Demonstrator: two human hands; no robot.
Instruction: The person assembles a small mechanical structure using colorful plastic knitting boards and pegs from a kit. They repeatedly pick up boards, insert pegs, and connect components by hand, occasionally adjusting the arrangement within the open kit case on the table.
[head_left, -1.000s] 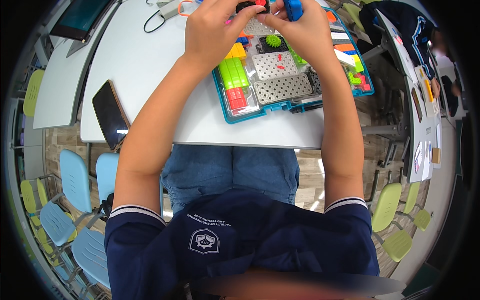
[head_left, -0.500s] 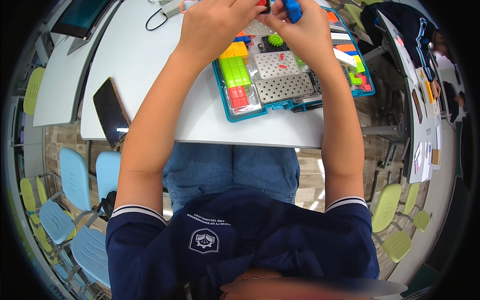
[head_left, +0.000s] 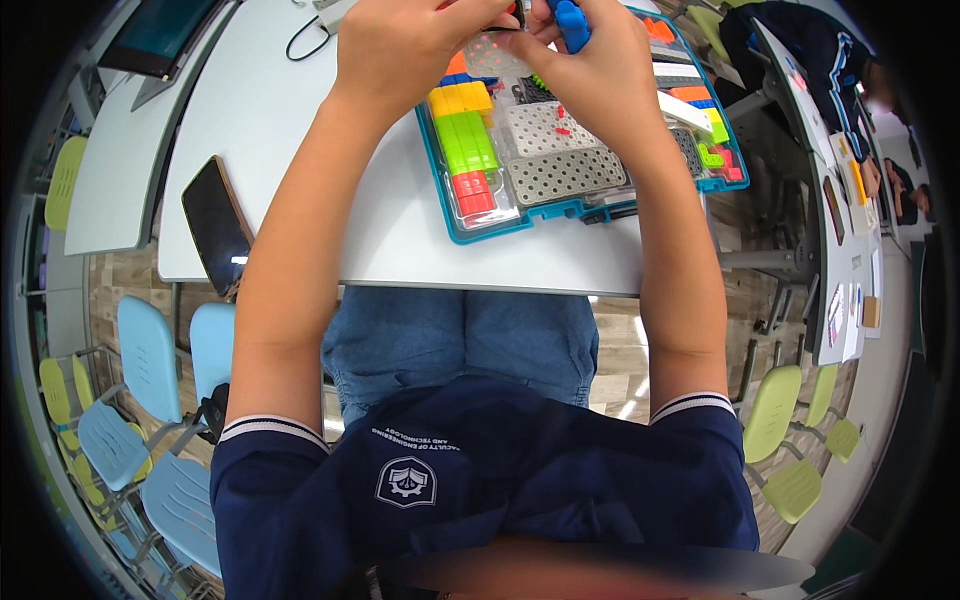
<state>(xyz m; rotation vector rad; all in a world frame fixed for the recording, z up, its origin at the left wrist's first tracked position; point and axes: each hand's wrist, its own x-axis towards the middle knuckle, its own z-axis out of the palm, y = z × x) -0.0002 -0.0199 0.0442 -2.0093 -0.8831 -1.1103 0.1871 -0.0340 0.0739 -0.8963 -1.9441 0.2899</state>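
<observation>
Both my hands are close together at the top edge of the view, above a teal-edged tray (head_left: 462, 236) of building-kit parts. My left hand (head_left: 405, 50) is closed, with a small red and black piece (head_left: 516, 13) at its fingertips, partly cut off by the frame. A blue plastic piece (head_left: 572, 26) is gripped in my closed right hand (head_left: 597, 85), its thumb reaching toward the left fingers. Below the hands lie a grey perforated plate (head_left: 566, 177) and a paler perforated plate (head_left: 535, 130) with small red pegs on it. A green gear is mostly hidden behind my right hand.
Yellow blocks (head_left: 461, 98), green blocks (head_left: 466, 142) and red blocks (head_left: 473, 194) fill the tray's left side. A phone (head_left: 216, 225) lies at the white table's left edge. Beyond stands a monitor (head_left: 160, 35); a co-worker (head_left: 800, 45) is at another table to the right.
My hands have shifted slightly left, with the blue piece and the red and black piece still held. My right hand now covers most of the green gear.
</observation>
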